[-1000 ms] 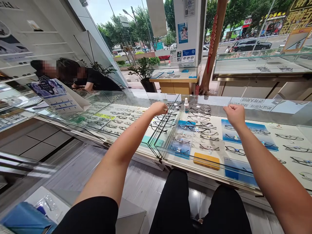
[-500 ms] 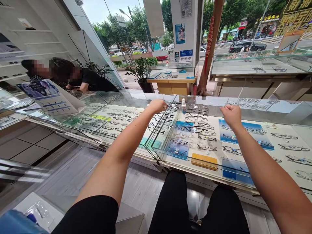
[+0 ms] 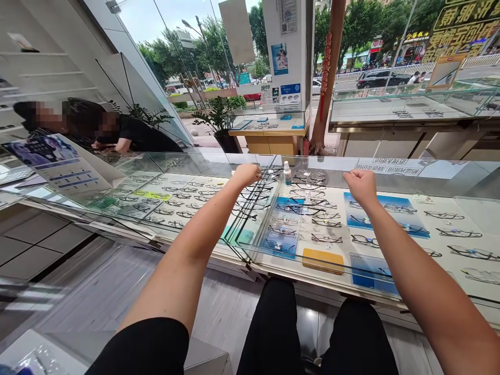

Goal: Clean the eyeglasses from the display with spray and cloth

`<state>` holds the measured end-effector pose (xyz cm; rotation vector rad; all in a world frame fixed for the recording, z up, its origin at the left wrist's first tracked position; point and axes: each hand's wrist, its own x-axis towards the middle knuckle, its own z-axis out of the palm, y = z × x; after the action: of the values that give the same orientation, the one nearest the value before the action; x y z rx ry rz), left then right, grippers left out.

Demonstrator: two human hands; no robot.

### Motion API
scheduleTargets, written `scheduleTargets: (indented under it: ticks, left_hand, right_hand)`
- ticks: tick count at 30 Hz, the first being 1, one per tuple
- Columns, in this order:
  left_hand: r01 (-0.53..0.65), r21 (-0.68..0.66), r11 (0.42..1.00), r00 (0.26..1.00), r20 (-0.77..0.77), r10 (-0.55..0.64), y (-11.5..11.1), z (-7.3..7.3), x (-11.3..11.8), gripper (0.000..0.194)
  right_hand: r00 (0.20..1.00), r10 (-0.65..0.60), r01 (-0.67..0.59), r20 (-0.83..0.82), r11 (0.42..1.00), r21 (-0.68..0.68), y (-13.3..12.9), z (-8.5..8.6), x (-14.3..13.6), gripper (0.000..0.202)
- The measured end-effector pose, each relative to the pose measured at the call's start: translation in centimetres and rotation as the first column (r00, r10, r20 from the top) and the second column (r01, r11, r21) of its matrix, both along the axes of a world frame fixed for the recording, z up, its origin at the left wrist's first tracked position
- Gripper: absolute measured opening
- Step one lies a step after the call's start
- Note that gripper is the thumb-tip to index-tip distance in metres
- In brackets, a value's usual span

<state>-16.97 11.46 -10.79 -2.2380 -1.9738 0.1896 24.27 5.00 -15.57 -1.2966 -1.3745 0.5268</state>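
Note:
My left hand [image 3: 248, 175] is closed in a fist over the glass display counter [image 3: 260, 245], near the joint between two cases. My right hand [image 3: 361, 185], also in a fist, is held farther right over the same counter. Nothing sticks out of either fist; the palms are hidden. Between the hands stands a small white spray bottle [image 3: 287, 173]. Rows of eyeglasses [image 3: 326, 238] lie around it, some on blue cards [image 3: 287, 249]. An orange glasses case [image 3: 323, 260] lies near the counter's front edge.
A desk calendar [image 3: 64, 161] stands on the counter at left. Behind it two people lean over; a black sleeve [image 3: 146, 133] shows. A potted plant [image 3: 219, 122], another display case [image 3: 273, 122] and a wooden post [image 3: 328, 78] stand beyond. My knees are against the counter's front.
The view has turned slightly, so the counter and background sit farther left. Both fists stay closed and hold nearly the same place over the counter.

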Motion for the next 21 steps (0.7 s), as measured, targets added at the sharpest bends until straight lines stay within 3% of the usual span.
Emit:
scheduleTargets:
  ticks: [5, 10, 14, 17, 19, 21]
  left_hand:
    - [0.013, 0.046, 0.999, 1.000, 0.009, -0.013, -0.2, 0.9, -0.4, 0.037]
    - [0.007, 0.116, 0.993, 0.999, 0.043, -0.012, -1.2, 3.4, -1.3, 0.035]
    - [0.020, 0.203, 0.979, 0.941, 0.326, -0.087, -2.9, 5.5, -1.5, 0.031]
    - [0.014, 0.286, 0.958, 0.734, 0.647, -0.204, -4.3, 6.3, 0.0, 0.033]
    - [0.003, 0.346, 0.938, 0.502, 0.811, -0.300, -5.0, 6.2, 2.2, 0.034]
    - [-0.014, 0.335, 0.942, 0.249, 0.914, -0.321, -5.7, 5.7, 5.1, 0.035]
  right_hand:
    - [1.000, -0.003, 0.003, 0.002, 1.000, 0.000, 0.1, -0.2, 0.0, 0.047]
    - [1.000, 0.003, -0.003, 0.007, 1.000, -0.003, 0.2, -0.2, -0.1, 0.047]
    - [1.000, 0.004, -0.004, 0.013, 1.000, 0.007, 0.4, -0.4, -0.1, 0.046]
    - [1.000, 0.019, -0.019, 0.018, 1.000, 0.001, 0.6, -0.6, -0.2, 0.046]
    - [1.000, 0.026, -0.026, 0.015, 1.000, -0.006, 0.7, -0.6, -0.3, 0.046]
    - [0.999, 0.045, -0.045, -0.003, 0.999, -0.003, 0.7, -0.6, -0.5, 0.049]
